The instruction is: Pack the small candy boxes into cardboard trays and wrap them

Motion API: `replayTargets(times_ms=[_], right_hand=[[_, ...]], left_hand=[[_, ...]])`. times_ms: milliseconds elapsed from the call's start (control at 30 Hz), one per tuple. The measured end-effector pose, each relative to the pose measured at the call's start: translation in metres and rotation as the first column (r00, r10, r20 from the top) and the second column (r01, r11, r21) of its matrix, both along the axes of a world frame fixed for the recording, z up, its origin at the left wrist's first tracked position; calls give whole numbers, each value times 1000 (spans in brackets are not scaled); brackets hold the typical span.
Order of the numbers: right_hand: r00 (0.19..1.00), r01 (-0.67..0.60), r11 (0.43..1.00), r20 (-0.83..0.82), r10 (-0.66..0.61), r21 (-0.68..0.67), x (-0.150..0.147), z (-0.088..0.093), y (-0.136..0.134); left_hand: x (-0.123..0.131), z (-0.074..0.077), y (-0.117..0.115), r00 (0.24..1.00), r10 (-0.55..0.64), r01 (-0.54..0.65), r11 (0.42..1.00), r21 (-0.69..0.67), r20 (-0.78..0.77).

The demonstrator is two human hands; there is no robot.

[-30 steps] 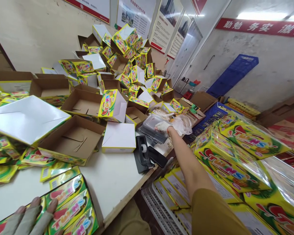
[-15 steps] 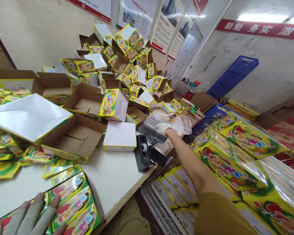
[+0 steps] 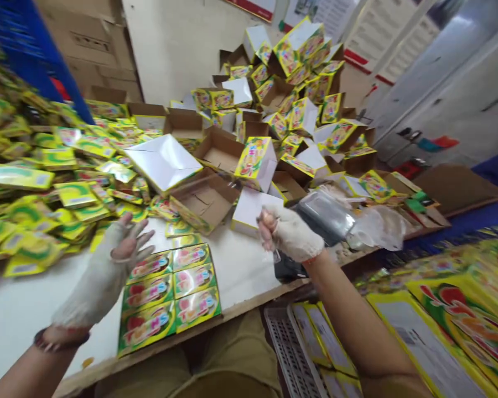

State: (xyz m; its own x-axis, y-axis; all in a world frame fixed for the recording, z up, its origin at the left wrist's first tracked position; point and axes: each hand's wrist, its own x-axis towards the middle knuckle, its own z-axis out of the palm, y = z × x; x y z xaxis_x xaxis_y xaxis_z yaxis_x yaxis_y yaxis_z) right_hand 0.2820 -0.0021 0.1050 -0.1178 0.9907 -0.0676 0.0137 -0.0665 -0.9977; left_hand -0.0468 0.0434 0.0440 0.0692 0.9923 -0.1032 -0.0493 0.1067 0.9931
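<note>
Packs (image 3: 166,298) beside left fingers (image 3: 144,239), contact unclear

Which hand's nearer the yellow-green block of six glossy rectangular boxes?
Left. The pale-gloved left hand is at the far left corner of the block; the pale-gloved right hand is farther off to its right.

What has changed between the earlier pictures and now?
The right hand has drawn back and left from the plastic containers; whether it holds anything is too blurred to tell. The left hand has let go of the TWINS boxes and is open. The view swung left. The carton heap looks unchanged.
</note>
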Motion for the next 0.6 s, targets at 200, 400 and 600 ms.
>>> replayTargets(times_ms=[200, 400, 600], right_hand=[[984, -174, 957, -75, 160, -233, -59, -61, 19], [979, -63, 986, 182, 91, -152, -83, -73, 26], [791, -81, 996, 607, 78, -22, -107, -97, 70]], left_hand=[[-9, 19, -11, 987, 112, -91, 982, -166, 117], [-35, -34, -42, 923, 378, -382, 922, -58, -69], [-53, -57, -23, 833, 270, -279, 959, 54, -483]])
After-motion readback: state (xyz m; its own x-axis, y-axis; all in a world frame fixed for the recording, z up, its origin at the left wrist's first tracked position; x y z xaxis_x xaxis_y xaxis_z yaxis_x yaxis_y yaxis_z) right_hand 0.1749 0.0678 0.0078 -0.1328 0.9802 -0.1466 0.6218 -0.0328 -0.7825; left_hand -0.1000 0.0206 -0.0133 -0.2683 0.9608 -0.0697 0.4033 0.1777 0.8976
